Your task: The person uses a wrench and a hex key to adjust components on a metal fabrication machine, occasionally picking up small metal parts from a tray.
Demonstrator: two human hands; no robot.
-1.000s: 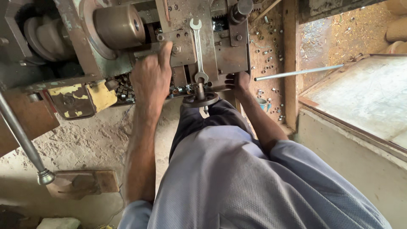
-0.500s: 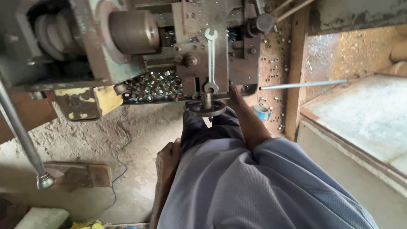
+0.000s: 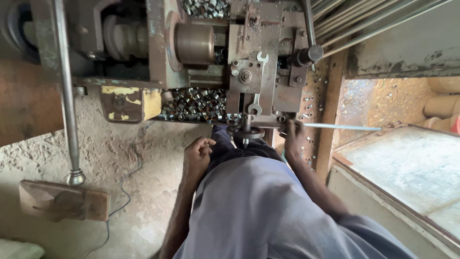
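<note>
My left hand (image 3: 198,154) rests on my left thigh, fingers curled in, with nothing visible in it. My right hand (image 3: 293,137) is up at the lower right edge of the old metal machine (image 3: 249,67), closed around the near end of a thin metal rod (image 3: 342,127) that runs out level to the right. A double-ended spanner (image 3: 258,84) hangs on the machine's front plate, just above a small round handwheel (image 3: 245,130). A heap of small shiny metal rings (image 3: 194,104) lies in the tray under the spindle (image 3: 194,44).
A long steel lever (image 3: 67,96) slants down at left to a knob above a wooden block (image 3: 62,200) on the dusty floor. A pale slab in a wooden frame (image 3: 407,168) sits at right. Bundled rods (image 3: 364,19) lie at top right. A wire (image 3: 125,192) trails on the ground.
My left hand has come off the machine's front and dropped to my thigh. My right hand has stayed at the rod's end. The view has tilted, showing more of the machine.
</note>
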